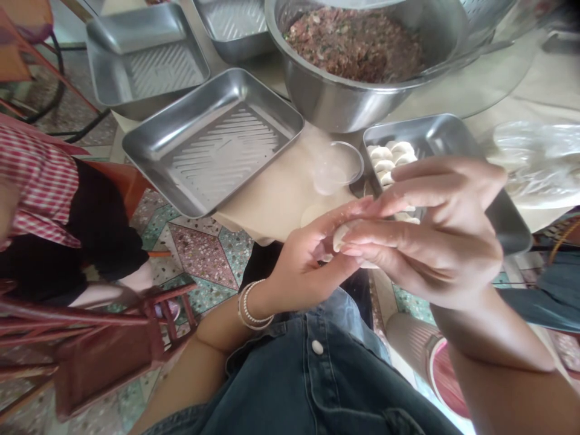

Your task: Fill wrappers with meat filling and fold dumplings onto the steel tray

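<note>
Both my hands meet over my lap, pinching a pale dumpling (343, 233) between them. My left hand (302, 266), with bead bracelets on the wrist, cups it from below, fingers closed. My right hand (435, 232) presses it from above, fingers together. Just behind my hands a steel tray (453, 140) holds several folded dumplings (389, 158). A large steel bowl (344, 103) of minced meat filling (356, 43) stands at the back. A stack of round wrappers (312, 212) lies on the table edge.
An empty ribbed steel tray (212, 142) sits left of the bowl, two more trays (145, 57) behind it. A small clear plastic cup (338, 166) stands by the wrappers. A plastic bag (539, 160) lies right. A seated person in a checked top (40, 181) is at left.
</note>
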`<state>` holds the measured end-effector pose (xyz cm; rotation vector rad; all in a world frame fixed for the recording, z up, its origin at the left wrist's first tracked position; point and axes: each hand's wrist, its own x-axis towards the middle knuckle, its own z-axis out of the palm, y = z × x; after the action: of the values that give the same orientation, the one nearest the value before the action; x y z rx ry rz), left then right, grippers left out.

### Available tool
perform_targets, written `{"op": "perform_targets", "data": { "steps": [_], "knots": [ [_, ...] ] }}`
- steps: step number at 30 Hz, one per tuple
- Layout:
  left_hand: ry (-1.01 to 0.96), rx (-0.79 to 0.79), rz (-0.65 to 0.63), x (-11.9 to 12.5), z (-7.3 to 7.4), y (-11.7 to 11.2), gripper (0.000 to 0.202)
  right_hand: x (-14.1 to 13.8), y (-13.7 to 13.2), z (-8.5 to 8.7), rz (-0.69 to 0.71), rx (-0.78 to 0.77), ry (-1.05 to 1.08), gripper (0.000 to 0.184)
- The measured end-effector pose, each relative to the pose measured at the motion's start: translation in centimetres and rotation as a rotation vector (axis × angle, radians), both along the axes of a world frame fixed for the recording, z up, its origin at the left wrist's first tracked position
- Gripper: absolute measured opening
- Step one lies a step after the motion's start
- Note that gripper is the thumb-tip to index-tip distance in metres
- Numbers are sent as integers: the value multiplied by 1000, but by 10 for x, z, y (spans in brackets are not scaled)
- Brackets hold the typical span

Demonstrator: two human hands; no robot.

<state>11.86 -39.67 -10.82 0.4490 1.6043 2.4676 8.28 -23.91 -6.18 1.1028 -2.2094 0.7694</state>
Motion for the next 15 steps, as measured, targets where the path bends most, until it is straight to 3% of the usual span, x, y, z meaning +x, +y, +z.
{"op": "perform_targets", "data": {
  "steps": [3,7,11,15],
  "knots": [
    [-57,8,-35,0,0,-1,44,-6,4,0,56,-8,26,6],
    [-36,-82,2,0,-2,-2,48,-6,5,3,94,57,-60,23],
    [71,-209,101,-2,-4,0,40,3,-4,4,32,62,-82,13],
    [138,-260,178,-5,0,-2,32,8,-12,-6,-14,29,-77,5]
  ]
}}
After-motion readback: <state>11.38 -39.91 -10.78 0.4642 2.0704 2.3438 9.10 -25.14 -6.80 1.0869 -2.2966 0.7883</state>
